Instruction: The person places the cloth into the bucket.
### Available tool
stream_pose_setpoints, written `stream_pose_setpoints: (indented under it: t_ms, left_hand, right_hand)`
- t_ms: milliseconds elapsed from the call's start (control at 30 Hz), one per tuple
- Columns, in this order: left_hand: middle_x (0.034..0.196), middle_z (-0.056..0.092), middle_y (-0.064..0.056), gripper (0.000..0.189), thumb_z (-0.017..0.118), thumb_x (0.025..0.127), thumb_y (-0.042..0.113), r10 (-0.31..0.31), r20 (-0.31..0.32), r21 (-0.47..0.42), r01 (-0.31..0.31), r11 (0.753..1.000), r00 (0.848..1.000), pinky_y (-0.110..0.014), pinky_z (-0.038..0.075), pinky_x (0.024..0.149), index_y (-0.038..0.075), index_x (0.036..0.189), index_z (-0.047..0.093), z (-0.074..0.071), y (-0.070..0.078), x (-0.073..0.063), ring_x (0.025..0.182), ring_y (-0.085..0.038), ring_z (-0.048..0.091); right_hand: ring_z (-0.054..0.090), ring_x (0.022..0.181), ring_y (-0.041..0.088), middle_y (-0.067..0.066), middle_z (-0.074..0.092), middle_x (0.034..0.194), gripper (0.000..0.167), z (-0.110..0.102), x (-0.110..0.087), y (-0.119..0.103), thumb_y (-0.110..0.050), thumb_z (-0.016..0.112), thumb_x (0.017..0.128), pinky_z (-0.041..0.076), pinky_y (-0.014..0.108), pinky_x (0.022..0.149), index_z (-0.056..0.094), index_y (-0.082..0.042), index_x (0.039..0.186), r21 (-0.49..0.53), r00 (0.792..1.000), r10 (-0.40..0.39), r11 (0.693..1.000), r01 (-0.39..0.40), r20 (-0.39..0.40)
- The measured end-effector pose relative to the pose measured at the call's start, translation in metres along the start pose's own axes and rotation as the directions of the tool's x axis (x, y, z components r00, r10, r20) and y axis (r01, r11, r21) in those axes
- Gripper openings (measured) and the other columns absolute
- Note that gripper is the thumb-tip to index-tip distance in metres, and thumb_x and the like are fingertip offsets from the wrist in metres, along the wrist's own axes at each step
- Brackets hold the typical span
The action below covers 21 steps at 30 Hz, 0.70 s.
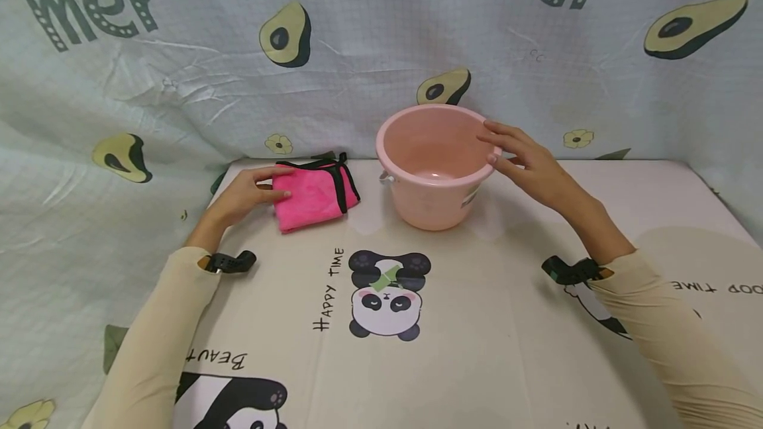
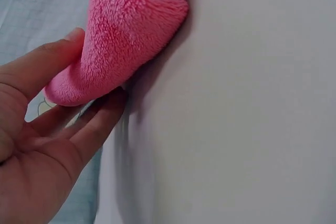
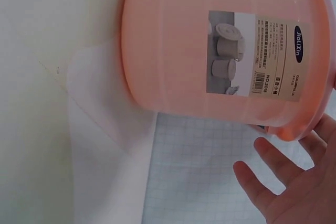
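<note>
A pink bucket stands upright near the back of the table, a label on its side. My right hand holds its right rim, some fingertips reaching over the edge. In the right wrist view two lower fingers hang spread and apart from the bucket wall. To the left lies a folded bright pink towel with black edging. Its left edge is pinched by my left hand, thumb on one face and fingers beneath, as the fluffy towel corner shows up close.
Behind the table hangs a pale curtain printed with avocados. The tabletop cover carries panda drawings and lettering. A dark wrist camera sits at each cuff.
</note>
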<state>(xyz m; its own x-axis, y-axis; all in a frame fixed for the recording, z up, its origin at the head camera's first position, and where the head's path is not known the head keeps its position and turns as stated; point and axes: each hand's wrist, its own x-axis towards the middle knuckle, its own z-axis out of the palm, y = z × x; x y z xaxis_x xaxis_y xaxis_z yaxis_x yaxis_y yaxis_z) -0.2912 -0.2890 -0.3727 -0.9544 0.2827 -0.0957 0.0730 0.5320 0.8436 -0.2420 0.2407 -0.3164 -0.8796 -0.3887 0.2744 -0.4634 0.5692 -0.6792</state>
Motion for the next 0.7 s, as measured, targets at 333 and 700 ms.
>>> stream_pose_setpoints:
  t_ms: [333,700]
  left_hand:
    - [0.157,0.042,-0.016,0.055,0.081,0.087,0.007,0.008,-0.04,-0.014,-0.009,1.0,0.999,-0.016,0.054,0.076,0.002,0.138,0.062,-0.002,0.013,-0.003,0.14,-0.025,0.038]
    - [0.147,0.052,-0.015,0.049,0.082,0.084,0.003,0.03,-0.099,-0.064,-0.036,0.997,0.995,-0.022,0.059,0.077,0.001,0.131,0.068,0.001,0.03,-0.009,0.09,-0.002,0.07]
  right_hand:
    - [0.026,0.152,0.028,-0.004,0.028,0.166,0.048,0.001,0.0,0.0,-0.029,0.055,0.106,0.034,0.065,0.112,0.05,-0.014,0.151,-0.021,1.0,-0.012,1.0,0.012,0.003]
    - [0.025,0.152,0.025,-0.003,0.029,0.165,0.046,0.001,0.0,0.003,-0.027,0.055,0.106,0.034,0.064,0.113,0.051,-0.015,0.15,-0.011,1.0,-0.023,1.0,0.023,-0.005]
